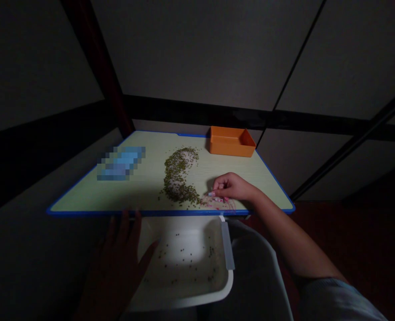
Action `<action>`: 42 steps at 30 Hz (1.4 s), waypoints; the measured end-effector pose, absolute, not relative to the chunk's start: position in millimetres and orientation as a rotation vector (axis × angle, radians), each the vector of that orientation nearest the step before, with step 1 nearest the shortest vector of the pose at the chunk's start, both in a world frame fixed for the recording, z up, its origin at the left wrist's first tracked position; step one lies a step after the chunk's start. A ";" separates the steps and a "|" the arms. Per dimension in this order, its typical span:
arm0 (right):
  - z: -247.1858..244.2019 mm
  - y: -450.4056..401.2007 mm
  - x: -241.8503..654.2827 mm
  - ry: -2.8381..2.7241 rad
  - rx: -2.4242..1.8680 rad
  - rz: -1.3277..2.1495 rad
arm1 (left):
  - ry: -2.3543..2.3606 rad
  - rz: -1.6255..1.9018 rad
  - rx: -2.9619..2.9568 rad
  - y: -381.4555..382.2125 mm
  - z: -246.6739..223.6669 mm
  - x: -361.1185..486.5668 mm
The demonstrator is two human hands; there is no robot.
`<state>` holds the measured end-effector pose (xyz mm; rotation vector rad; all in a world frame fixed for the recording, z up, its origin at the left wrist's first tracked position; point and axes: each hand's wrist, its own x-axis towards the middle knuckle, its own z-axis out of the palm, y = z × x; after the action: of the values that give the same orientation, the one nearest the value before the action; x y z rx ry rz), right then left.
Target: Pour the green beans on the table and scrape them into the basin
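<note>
Small green beans (173, 171), with some pale grains among them, lie in a curved heap on a pale yellow table (150, 142) with a blue edge. My right hand (229, 186) is closed just right of the heap's lower end, its fingertips pinched; what they hold, if anything, is too small to tell. Beneath these fingers are small pink bits (219, 199). My left hand (125, 249) is in shadow at the left side of a white basin (226, 290), fingers spread. Scattered dark beans lie inside the basin, below the table's front edge.
An orange open box (232, 148) stands at the table's back right. On the left of the table lies a blue, pixelated flat item (122, 162). Dark panelled walls (197, 53) rise behind the table. The person's leg (257, 263) is right of the basin.
</note>
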<state>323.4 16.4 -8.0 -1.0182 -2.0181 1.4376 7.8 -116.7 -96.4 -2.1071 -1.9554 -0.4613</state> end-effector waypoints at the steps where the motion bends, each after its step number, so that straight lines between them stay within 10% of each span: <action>1: -8.3 16.5 322.9 -2.015 -1.027 1.429 | -1.951 -0.462 -2.106 -116.8 -96.4 7.7; 42: -11.9 20.3 321.1 -1.967 -1.111 1.306 | -1.934 -0.453 -2.115 -117.7 -95.1 7.2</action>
<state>321.1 20.3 -11.9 -1.1114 -1.9671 1.3056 7.2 -117.7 -95.1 -2.1148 -1.9340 -0.4531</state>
